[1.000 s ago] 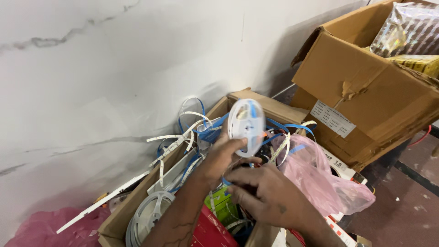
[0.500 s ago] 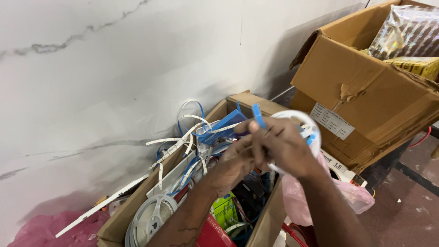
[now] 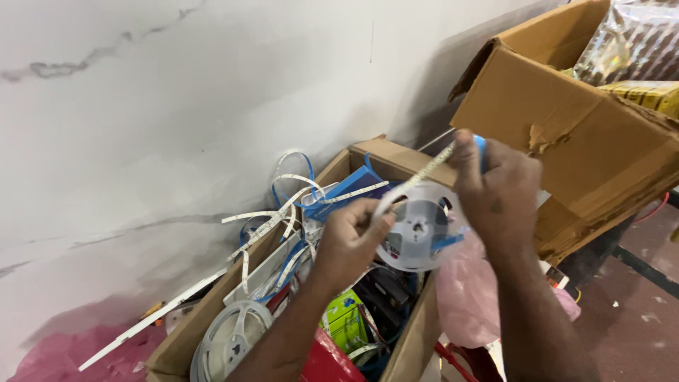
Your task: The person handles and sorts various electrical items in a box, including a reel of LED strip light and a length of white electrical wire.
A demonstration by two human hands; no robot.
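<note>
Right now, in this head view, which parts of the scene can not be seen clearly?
- Reel: its right edge is hidden behind the right hand.
- Strip between the hands: motion blur, surface detail too small.
- Long cardboard box: the bottom image edge cuts its near end; the left hand and tangled strips cover its contents.
- Big box: cut off by the right edge.

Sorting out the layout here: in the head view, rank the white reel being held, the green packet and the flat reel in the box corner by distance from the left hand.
1. White reel, touching, right of the left hand.
2. Green packet, below.
3. Flat reel, lower left.
</note>
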